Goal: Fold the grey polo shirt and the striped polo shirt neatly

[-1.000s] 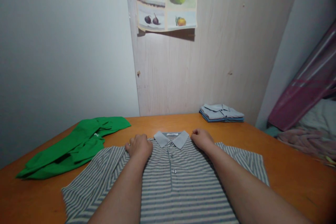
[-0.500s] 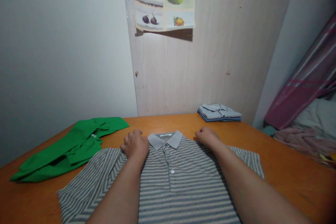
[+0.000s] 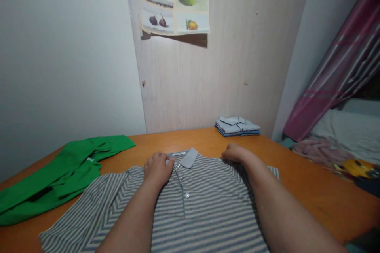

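A grey-and-white striped polo shirt (image 3: pixel 213 205) lies spread front side up on the table, its buttoned placket and grey collar (image 3: pixel 190 158) towards the far side. My left hand (image 3: pixel 158 168) rests over the left half of the collar and hides most of it; its fingers lie over the fabric with the thumb apart. At the right shoulder seam, my right hand (image 3: pixel 236 153) has its fingers curled in on the shirt's edge; the fingertips are partly hidden. Both forearms cross above the shirt.
A crumpled green garment (image 3: pixel 68 166) lies on the orange table (image 3: pixel 311 189) to the left. Folded shirts (image 3: pixel 237 125) are stacked at the back right. Fruit pictures (image 3: pixel 175 4) hang on the wall. A pink curtain (image 3: pixel 323 75) and bedding (image 3: pixel 347 130) are at the right.
My left hand has moved right from the shoulder onto the left collar flap. My right hand stays at the right shoulder. The view has turned slightly to the right.
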The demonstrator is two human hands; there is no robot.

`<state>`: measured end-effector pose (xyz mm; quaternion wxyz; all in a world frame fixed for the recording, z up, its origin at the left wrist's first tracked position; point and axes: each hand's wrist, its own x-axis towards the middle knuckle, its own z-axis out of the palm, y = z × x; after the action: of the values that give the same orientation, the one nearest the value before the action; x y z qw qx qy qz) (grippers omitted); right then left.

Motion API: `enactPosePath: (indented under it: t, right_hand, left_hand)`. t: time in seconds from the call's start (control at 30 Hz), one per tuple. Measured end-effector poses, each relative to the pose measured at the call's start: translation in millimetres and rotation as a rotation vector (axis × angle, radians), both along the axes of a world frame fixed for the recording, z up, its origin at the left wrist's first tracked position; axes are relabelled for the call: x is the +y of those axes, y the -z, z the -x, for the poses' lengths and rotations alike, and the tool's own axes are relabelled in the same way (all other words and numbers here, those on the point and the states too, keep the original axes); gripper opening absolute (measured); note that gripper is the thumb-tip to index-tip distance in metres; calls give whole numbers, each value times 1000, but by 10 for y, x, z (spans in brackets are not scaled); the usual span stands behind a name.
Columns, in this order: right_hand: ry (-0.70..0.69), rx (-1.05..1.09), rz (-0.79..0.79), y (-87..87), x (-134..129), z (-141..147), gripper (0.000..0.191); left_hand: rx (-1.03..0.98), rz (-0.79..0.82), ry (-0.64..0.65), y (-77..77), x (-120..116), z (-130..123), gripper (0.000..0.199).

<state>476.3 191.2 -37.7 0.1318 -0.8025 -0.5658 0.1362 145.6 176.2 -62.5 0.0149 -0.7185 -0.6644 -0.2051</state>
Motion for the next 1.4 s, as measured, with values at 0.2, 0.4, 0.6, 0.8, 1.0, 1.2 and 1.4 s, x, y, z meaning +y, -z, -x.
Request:
enactPosePath:
  t: [0.2,0.4,0.6,0.8,1.0,1.2,1.4]
  right_hand:
    - [-55,24,43,24,-23,110,10]
    - [109,-49,-34,-20,-2,-16,32]
    - [178,-56,-32,-1,-30,-4,28]
    - [83,-55,-185,-121,-53,286,25]
    - [-450,70,-464,-36,-158,865,24]
    - [-752,63,-356,206,-234,1055,38]
    - [-750,-129,-221,216,-227,1043,53]
  left_hand:
    - [15,-14,6,17,17,9,38]
    - [32,11,-72,-9,1,14,41]
    - [28,18,-73,18,13,16,40]
    - [21,22,-41,28,15,8,43]
    - [-1,96,-28,54,40,14,49]
    - [-51,-59,-13,-34,19,1,41]
    - [-178,-43,175,-121,-13,-55,18]
